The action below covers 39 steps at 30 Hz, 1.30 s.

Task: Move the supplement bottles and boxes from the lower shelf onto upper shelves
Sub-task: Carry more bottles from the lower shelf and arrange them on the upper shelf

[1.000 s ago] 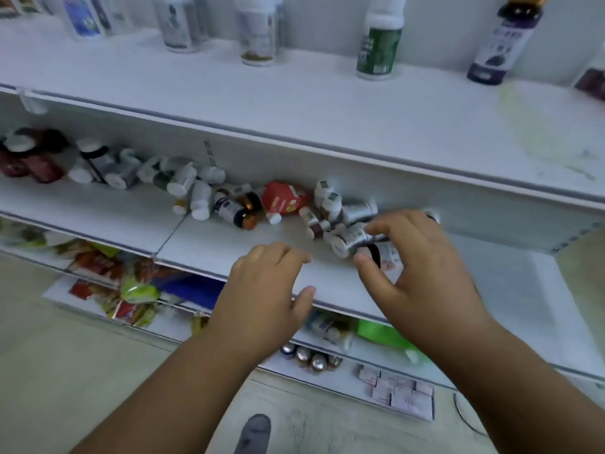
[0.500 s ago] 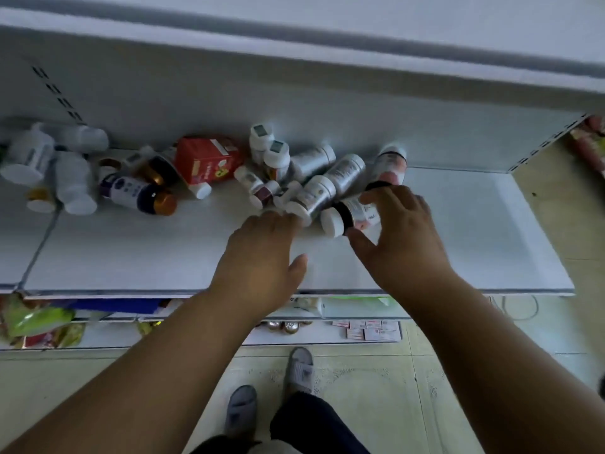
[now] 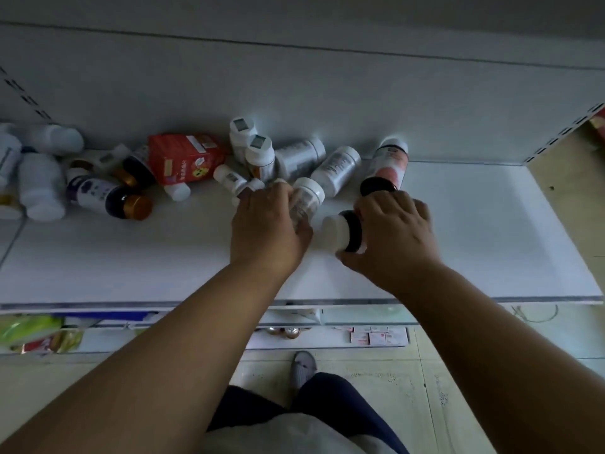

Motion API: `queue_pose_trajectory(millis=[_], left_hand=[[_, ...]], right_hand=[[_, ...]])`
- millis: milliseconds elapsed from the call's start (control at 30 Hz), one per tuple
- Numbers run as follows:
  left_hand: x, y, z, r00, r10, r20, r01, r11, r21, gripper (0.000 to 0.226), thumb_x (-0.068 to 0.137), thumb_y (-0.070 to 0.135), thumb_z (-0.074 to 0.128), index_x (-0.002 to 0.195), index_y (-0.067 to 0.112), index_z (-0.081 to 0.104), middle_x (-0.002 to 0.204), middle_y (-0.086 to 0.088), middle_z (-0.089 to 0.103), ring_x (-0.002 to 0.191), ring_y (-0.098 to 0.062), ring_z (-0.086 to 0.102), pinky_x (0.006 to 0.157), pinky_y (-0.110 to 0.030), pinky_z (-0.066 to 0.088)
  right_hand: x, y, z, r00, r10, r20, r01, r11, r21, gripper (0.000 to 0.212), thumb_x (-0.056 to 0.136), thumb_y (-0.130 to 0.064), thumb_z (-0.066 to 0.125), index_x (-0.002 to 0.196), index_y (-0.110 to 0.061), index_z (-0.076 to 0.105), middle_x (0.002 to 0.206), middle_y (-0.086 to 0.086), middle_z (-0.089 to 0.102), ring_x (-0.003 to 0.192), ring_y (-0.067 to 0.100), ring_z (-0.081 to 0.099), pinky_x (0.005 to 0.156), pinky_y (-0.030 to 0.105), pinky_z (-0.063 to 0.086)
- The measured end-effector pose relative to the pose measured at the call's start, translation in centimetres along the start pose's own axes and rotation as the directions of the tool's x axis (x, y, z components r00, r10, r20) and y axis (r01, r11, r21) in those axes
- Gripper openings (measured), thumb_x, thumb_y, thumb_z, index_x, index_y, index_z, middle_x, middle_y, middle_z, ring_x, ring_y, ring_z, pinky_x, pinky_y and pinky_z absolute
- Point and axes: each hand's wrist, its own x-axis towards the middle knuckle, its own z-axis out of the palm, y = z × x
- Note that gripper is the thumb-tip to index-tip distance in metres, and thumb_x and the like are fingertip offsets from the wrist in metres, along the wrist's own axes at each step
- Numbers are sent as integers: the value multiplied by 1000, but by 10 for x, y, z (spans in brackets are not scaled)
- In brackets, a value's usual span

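Note:
Several supplement bottles lie tumbled at the back of a white lower shelf [image 3: 491,244]. My left hand [image 3: 266,224] curls round a white-capped bottle with a grey label [image 3: 307,199] lying on its side. My right hand [image 3: 393,234] grips a dark-collared bottle with a white cap [image 3: 340,232], also on its side, cap pointing left. Behind them lie a pink-labelled bottle [image 3: 391,162], two grey-labelled bottles [image 3: 337,170] and a red box [image 3: 186,162]. Further left lies a purple-labelled bottle with a gold cap [image 3: 108,196].
More white bottles [image 3: 41,185] lie at the far left of the shelf. The shelf's right half is bare white board. Below its front edge are lower shelves with green packets [image 3: 29,326] and small pink boxes [image 3: 378,337]. The upper shelf's underside runs overhead.
The camera has tilted down and moved closer. My left hand has reached forward and closed round the grey-labelled bottle. My right hand has closed on the dark-collared bottle.

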Motion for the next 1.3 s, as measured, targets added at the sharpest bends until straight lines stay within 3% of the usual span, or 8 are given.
queue_pose_trajectory(millis=[100,200,300,367,500,633,1000,1300], left_hand=[[-26,-6,-26,936,-299,185,349,855,-383,50,83,50,66,126,28,50,109,6,64,93,-14,62,78,-34,49],[-52,-16,-50,802,-423,423,573,340,-746,33,88,33,58,119,24,57,107,-5,69,86,-17,67,71,-36,53],[-74,-41,-80,762,-205,615,587,-184,-789,38,89,15,43,123,15,58,115,-15,67,90,-28,65,73,-40,51],[-88,-60,-104,767,9,641,612,-309,-728,51,81,25,51,131,13,54,115,-18,65,90,-33,64,76,-42,50],[-124,-101,-149,784,111,611,616,-268,-741,69,60,48,86,116,12,69,102,-19,67,83,-32,64,76,-40,53],[-172,-127,-203,813,-43,581,554,-250,-794,53,73,46,72,112,9,69,98,-14,66,77,-25,63,72,-36,51],[-211,-117,-339,947,-184,264,224,-209,-952,64,81,56,49,117,5,63,94,-18,66,70,-30,61,67,-38,50],[-186,-81,-391,973,-211,91,52,-186,-981,62,76,53,57,113,4,66,80,-13,65,59,-26,60,54,-32,52]], right_hand=[[-14,-8,-13,981,136,141,-179,912,368,57,67,-57,76,107,-25,50,101,-9,59,93,14,58,82,32,47],[-40,-32,-27,924,253,289,-381,514,769,43,73,-50,72,105,-28,54,92,-9,68,84,11,65,76,36,55],[-64,-70,-44,860,209,466,-463,-63,884,22,92,-34,59,110,-21,61,91,2,73,85,22,72,80,47,57],[-77,-99,-55,831,111,545,-517,-204,831,27,93,-39,55,108,-19,62,90,8,72,83,27,71,78,49,58],[-103,-158,-73,788,-81,611,-584,-413,699,51,73,-54,58,104,-13,67,89,12,70,79,26,68,76,43,58],[-125,-217,-86,793,-278,542,-590,-574,568,54,77,-57,55,91,-8,73,86,17,66,78,32,67,75,45,56],[-111,-304,-164,758,-597,262,-571,-413,710,69,58,-58,82,102,-5,71,91,22,67,71,36,68,64,42,57],[-81,-316,-242,811,-569,138,-434,-426,794,66,49,-50,89,93,-4,73,86,22,66,68,35,66,67,42,57]])
